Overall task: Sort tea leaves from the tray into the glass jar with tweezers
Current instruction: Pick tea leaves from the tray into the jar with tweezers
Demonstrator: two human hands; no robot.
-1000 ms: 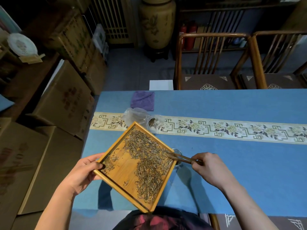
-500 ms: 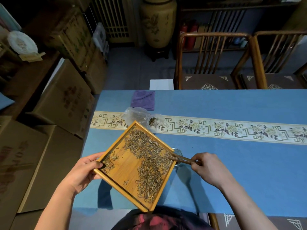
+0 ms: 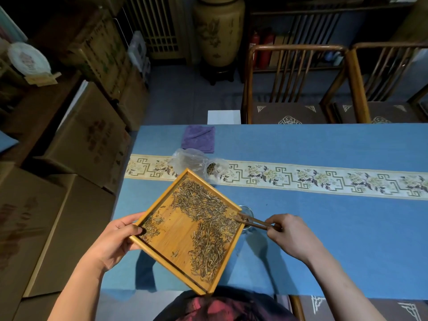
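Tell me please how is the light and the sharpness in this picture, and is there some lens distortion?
Head view: soft light from above; the bamboo tray held up in the left hand casts a dark shadow on the blue tablecloth. The room behind is dim. Wide-angle bending curves the patterned runner. The tea leaves look sharp; the glass jar is hard to see behind the tweezers.

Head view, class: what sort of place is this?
Probably a tea shop or its storeroom: stacked cardboard cartons, a large ceramic urn, and carved wooden chairs at a cloth-covered table.

Head-worn view, downward over table point(image 3: 324, 144)
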